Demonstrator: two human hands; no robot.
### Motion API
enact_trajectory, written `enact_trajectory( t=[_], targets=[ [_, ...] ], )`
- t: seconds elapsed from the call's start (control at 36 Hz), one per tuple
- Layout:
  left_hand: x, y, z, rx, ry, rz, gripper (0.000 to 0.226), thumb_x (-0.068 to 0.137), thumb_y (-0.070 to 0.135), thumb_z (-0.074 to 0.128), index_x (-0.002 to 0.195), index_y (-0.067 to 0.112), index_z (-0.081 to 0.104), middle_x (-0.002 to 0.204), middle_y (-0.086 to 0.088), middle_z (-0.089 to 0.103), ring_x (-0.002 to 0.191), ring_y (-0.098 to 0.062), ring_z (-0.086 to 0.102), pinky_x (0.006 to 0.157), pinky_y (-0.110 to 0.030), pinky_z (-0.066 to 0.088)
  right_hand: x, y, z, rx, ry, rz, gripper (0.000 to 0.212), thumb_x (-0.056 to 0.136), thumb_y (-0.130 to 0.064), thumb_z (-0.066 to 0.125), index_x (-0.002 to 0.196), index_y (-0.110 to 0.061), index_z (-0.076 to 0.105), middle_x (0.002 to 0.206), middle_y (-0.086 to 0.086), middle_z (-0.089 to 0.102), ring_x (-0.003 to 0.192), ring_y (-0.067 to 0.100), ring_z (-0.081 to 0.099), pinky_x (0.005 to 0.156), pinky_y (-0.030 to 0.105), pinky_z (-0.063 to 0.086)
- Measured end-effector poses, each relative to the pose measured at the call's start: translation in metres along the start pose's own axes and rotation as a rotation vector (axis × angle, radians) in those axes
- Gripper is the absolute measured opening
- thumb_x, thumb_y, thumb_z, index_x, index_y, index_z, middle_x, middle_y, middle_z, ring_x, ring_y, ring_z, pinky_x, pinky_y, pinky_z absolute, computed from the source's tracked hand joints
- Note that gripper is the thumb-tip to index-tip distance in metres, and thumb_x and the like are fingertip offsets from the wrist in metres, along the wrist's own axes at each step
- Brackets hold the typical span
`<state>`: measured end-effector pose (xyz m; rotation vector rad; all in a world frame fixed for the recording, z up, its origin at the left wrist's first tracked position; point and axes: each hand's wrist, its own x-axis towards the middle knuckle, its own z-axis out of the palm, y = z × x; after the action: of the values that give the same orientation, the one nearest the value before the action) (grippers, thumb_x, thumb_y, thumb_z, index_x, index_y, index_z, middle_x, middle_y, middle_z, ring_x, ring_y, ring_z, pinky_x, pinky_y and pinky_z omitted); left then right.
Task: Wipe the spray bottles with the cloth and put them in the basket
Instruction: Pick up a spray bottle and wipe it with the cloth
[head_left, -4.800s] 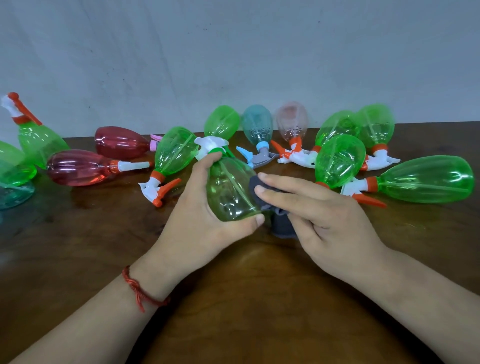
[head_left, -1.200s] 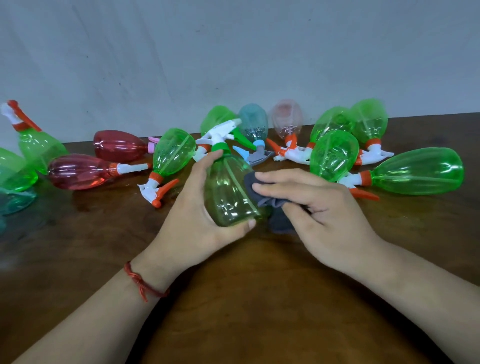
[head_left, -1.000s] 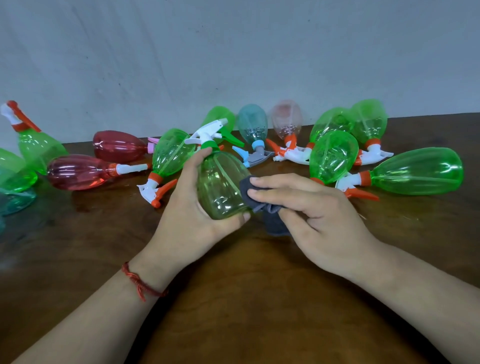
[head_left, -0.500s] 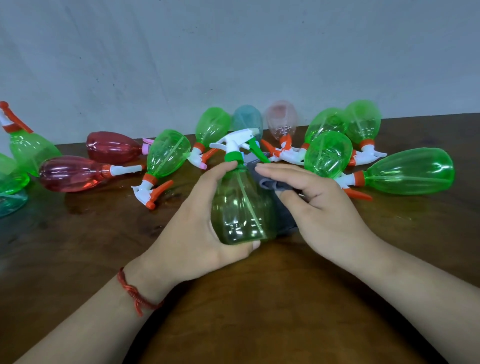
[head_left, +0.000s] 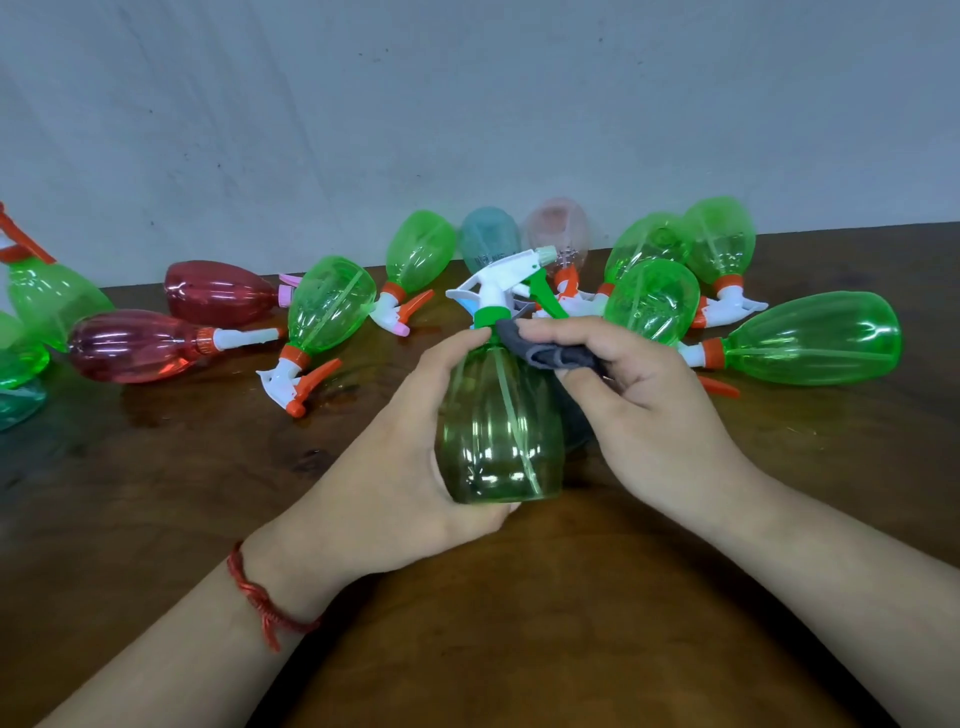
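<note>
**While the left hand (head_left: 395, 467) steadies the green spray bottle (head_left: 498, 436), the cloth (head_left: 545, 353) works at its neck**

With fingers and thumb curled round the belly, the left hand holds the green spray bottle upright. Whether its base rests on the table (head_left: 519, 634) or hangs just clear of it, I cannot tell. Above that grip, right under the green collar and the white trigger head (head_left: 501, 278), the right hand (head_left: 649, 400) pinches the folded grey cloth between thumb and fingers and presses it against the bottle's shoulder.

The step in hand looks like the wipe itself, at the top of this bottle. Next, I judge, the cloth must lift off the neck while the left grip carries the bottle to the basket. No basket is in view, so the direction cannot be told. Beyond both grips, the other bottles (head_left: 810, 338), green, red and pale, lie on their sides, apparently awaiting their turn.
</note>
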<state>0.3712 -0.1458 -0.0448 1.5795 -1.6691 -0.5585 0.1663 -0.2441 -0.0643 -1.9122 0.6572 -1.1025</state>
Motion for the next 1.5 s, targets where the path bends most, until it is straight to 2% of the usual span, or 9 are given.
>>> enact_trajectory(
  t=[0.06,0.08,0.17,0.36,0.61,0.83,1.06,1.22,1.5],
  targets=[
    [0.002,-0.003,0.007,0.026,-0.014,0.121,0.056,0.104,0.006,0.067,0.155,0.005,0.045,0.156,-0.010,0.056,0.134,-0.016,0.060,0.078,-0.011,0.042,-0.001,0.000,0.001,-0.031,-0.005,-0.042,0.044,0.102,0.007,0.055,0.129,-0.022,0.074,0.133,-0.016,0.071,0.132,0.003,0.060,0.117,0.034,0.045],
    [-0.006,0.002,0.011,0.058,-0.125,0.144,0.070,0.094,0.009,0.081,0.154,0.013,0.046,0.152,0.002,0.057,0.135,-0.007,0.058,0.090,-0.005,0.042,-0.002,0.000,0.001,-0.060,-0.007,-0.073,0.045,0.101,0.009,0.056,0.129,-0.021,0.075,0.134,-0.015,0.070,0.134,0.003,0.059,0.117,0.031,0.044],
    [-0.016,-0.005,0.012,0.085,0.004,0.042,0.114,0.070,0.033,0.101,0.162,0.034,0.034,0.155,0.015,0.052,0.143,-0.009,0.054,0.116,-0.031,0.047,-0.004,0.000,0.001,-0.177,-0.029,-0.177,0.050,0.096,0.015,0.058,0.128,-0.019,0.076,0.137,-0.013,0.069,0.134,0.004,0.060,0.114,0.027,0.047],
    [-0.001,-0.032,0.004,-0.032,0.203,0.019,0.114,0.065,0.042,0.100,0.159,0.039,0.036,0.151,0.005,0.057,0.139,-0.019,0.059,0.115,-0.047,0.050,-0.010,-0.006,0.006,-0.327,-0.118,-0.364,0.047,0.090,0.003,0.055,0.124,-0.019,0.079,0.139,-0.010,0.068,0.129,0.008,0.062,0.108,0.030,0.051],
    [0.000,-0.028,0.007,-0.072,0.246,-0.007,0.111,0.066,0.037,0.104,0.155,0.039,0.039,0.145,0.009,0.063,0.132,-0.010,0.064,0.114,-0.036,0.051,-0.012,-0.008,0.006,-0.348,-0.089,-0.358,0.048,0.092,0.002,0.052,0.126,-0.020,0.078,0.140,-0.010,0.067,0.131,0.007,0.061,0.109,0.032,0.051],
    [-0.003,-0.021,0.011,-0.117,0.148,0.060,0.110,0.068,0.031,0.101,0.158,0.036,0.038,0.150,0.008,0.060,0.140,-0.016,0.059,0.117,-0.043,0.048,-0.008,-0.007,0.010,-0.248,0.015,-0.206,0.048,0.098,0.012,0.057,0.132,-0.018,0.073,0.127,-0.008,0.060,0.121,-0.005,0.057,0.102,0.006,0.038],
    [-0.011,-0.012,0.014,-0.183,0.016,0.164,0.112,0.070,0.015,0.098,0.161,0.020,0.034,0.153,0.013,0.054,0.145,-0.018,0.054,0.115,-0.026,0.046,-0.003,-0.006,0.002,-0.167,0.138,-0.172,0.044,0.099,0.012,0.059,0.126,-0.017,0.077,0.125,-0.019,0.071,0.122,-0.005,0.064,0.107,0.013,0.045],
    [-0.011,-0.013,0.013,-0.149,-0.114,0.141,0.125,0.069,0.018,0.102,0.166,0.027,0.024,0.162,0.013,0.048,0.150,-0.016,0.049,0.122,-0.043,0.043,-0.003,-0.005,0.000,-0.126,0.147,-0.160,0.040,0.100,0.011,0.060,0.121,-0.017,0.079,0.127,-0.011,0.074,0.126,0.002,0.065,0.111,0.024,0.048],
    [-0.008,-0.015,0.014,-0.002,0.009,0.174,0.117,0.071,0.033,0.102,0.165,0.028,0.032,0.162,0.009,0.047,0.151,-0.016,0.048,0.123,-0.046,0.042,-0.004,-0.005,0.001,-0.189,0.066,-0.207,0.048,0.097,0.016,0.058,0.125,-0.017,0.078,0.133,-0.011,0.071,0.130,0.004,0.062,0.112,0.026,0.049]
  ],
)
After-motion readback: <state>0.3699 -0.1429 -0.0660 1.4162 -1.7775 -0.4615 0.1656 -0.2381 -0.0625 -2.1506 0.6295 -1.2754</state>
